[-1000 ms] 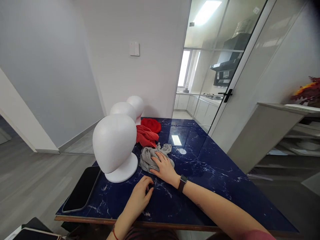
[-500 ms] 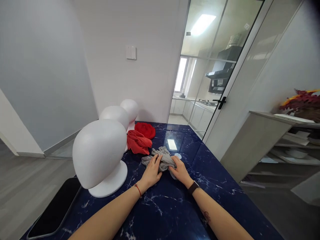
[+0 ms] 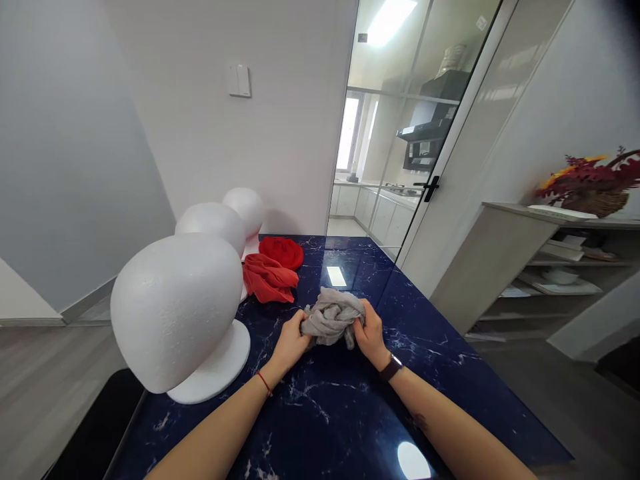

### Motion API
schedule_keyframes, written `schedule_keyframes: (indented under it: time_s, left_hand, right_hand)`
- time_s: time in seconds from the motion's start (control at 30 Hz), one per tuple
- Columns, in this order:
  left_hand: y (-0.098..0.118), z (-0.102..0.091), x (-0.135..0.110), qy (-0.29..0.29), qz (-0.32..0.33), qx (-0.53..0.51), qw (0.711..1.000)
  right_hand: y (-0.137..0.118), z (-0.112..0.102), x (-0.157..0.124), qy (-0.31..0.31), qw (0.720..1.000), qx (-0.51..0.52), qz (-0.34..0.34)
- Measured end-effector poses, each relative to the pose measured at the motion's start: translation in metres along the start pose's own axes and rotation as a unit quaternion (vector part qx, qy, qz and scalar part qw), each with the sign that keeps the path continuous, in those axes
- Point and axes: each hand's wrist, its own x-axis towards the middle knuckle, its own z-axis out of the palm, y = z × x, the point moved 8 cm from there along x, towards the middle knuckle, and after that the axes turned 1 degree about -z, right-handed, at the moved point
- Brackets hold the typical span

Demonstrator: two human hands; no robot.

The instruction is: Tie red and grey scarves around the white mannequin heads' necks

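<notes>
A crumpled grey cloth [image 3: 333,317], perhaps a knitted or gathered piece, is held up between both hands. My left hand [image 3: 293,337] grips its left end, thumb on the near side. On the right end, my right hand [image 3: 371,335] is closed with its fingers round the fabric. Left of the hands stand several white foam heads; the nearest foam head [image 3: 177,307] is large and rests on a round base. Beside them lie a light red cloth [image 3: 270,278] and a darker red cloth [image 3: 281,253], both bunched up.
The dark blue marbled table [image 3: 310,427] reaches to the wall. A black flat object [image 3: 97,427] lies at the lower left. Behind the table is a glass door [image 3: 385,133] to a kitchen. At the right, a shelf unit [image 3: 500,253] carries a flower basket [image 3: 595,190].
The grey cloth has come up off the table. Both hands have gone from resting on it to gripping its two ends. The view has shifted slightly to the right.
</notes>
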Motion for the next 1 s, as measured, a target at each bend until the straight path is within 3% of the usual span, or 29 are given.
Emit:
schedule_keyframes:
  time_s: [0.17, 0.33, 0.43, 0.53, 0.63, 0.73, 0.8, 0.87, 0.93, 1.0]
  left_hand:
    - [0.0, -0.017, -0.003, 0.061, -0.042, -0.032, 0.997]
    - [-0.009, -0.04, 0.0, 0.148, -0.048, -0.016, 0.988]
    - [-0.022, -0.047, 0.002, 0.176, -0.063, -0.021, 0.982]
    - [-0.031, -0.047, 0.003, 0.185, -0.079, -0.028, 0.979]
    - [-0.031, -0.04, 0.004, 0.156, -0.092, -0.021, 0.983]
    - [-0.023, -0.035, 0.004, 0.127, -0.084, -0.024, 0.988]
    - [-0.014, -0.033, 0.003, 0.112, -0.06, -0.036, 0.991]
    - [-0.004, -0.031, 0.001, 0.091, -0.033, -0.047, 0.994]
    - [0.004, -0.028, -0.002, 0.071, -0.01, -0.053, 0.996]
    - [0.01, -0.026, -0.005, 0.063, 0.005, -0.057, 0.996]
  right_hand:
    - [0.031, -0.02, 0.006, 0.068, 0.993, -0.035, 0.092]
    - [0.062, -0.049, 0.01, 0.147, 0.968, -0.061, 0.195]
    - [0.092, -0.081, 0.006, 0.215, 0.938, -0.104, 0.252]
    - [0.128, -0.113, -0.007, 0.277, 0.89, -0.153, 0.328]
    - [0.142, -0.125, -0.014, 0.257, 0.86, -0.248, 0.366]
    - [0.11, -0.103, 0.003, 0.181, 0.891, -0.333, 0.248]
    - [0.071, -0.067, 0.015, 0.092, 0.941, -0.303, 0.115]
    - [0.026, -0.022, 0.017, -0.041, 0.975, -0.217, -0.008]
    - [-0.014, 0.021, 0.005, -0.188, 0.968, -0.14, -0.09]
    - [-0.037, 0.048, -0.011, -0.288, 0.947, -0.089, -0.107]
